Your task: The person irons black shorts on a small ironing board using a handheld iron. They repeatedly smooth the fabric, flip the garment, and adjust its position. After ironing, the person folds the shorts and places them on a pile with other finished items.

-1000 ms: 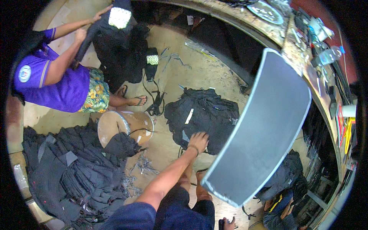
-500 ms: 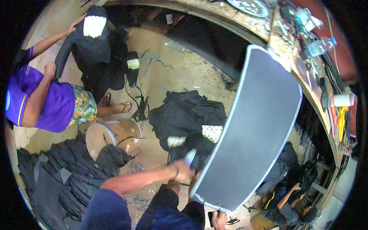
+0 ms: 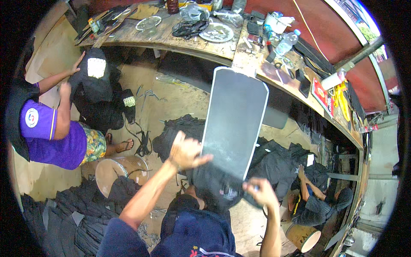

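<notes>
Currently, at far left, a co-worker in purple is standing beyond a dark cloth heap. Further right, the left hand is hovering with fingers extended and thumb pointing right, overlapping the left edge of the grey board. That board is lying centrally, right of those fingers, its long axis running away from the lap and leaning slightly right; black cloth is covering its near end. The right hand is curling just beside the near right corner, farther from the board's middle; whether it is pinching cloth, I cannot tell.
</notes>
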Available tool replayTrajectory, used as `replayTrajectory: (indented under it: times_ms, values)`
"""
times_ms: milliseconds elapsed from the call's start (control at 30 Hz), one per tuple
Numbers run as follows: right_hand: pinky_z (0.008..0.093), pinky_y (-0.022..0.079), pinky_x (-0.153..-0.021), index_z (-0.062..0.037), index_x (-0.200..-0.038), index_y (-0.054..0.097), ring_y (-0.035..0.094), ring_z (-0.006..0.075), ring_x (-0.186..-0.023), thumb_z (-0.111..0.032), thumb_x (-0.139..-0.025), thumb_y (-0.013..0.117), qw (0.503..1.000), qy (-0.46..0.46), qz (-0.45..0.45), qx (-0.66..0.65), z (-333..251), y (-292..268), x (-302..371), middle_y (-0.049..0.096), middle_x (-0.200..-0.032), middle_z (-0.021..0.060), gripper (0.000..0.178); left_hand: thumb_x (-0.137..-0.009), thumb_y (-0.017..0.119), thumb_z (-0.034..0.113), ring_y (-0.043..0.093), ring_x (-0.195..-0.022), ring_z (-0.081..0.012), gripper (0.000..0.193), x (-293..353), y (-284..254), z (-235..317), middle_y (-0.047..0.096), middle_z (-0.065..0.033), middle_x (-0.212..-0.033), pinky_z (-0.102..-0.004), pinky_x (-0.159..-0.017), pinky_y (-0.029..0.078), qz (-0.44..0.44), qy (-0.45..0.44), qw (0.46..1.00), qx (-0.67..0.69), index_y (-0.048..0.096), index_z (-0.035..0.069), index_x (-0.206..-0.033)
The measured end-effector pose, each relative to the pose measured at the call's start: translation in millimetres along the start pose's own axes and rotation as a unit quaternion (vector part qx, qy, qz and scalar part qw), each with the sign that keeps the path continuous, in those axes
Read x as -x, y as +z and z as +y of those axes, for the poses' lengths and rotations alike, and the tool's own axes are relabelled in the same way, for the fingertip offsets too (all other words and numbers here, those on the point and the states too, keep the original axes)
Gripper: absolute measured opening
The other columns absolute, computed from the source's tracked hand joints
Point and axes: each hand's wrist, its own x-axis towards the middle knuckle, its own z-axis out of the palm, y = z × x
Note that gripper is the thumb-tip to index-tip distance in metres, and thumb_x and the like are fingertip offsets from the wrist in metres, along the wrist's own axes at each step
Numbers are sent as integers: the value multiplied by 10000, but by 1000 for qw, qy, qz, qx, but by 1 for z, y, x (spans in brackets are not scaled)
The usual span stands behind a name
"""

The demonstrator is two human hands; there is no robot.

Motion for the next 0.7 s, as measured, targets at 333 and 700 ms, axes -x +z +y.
replayTrajectory:
  times_ms: [333,700]
  values:
    - [467,565,-1005,-22,-1231,781,745,389,-1143,-577,-976,734,976,129,172,-25,-19,-12,-21,781,-1176,263,612,-1019,673,407,403,-1590,-322,634,4,19,78,465,-134,-1688,-612,-1309,241,-223,-23,967,122,555,120,-1571]
    - [501,508,-665,77,-784,681,625,258,-662,-682,-1073,542,999,21,-14,37,32,-74,-140,622,-702,277,824,-1008,539,716,181,-1681,-336,926,-140,133,0,229,-134,-1814,-731,-1294,100,-227,-23,974,5,327,167,-1723]
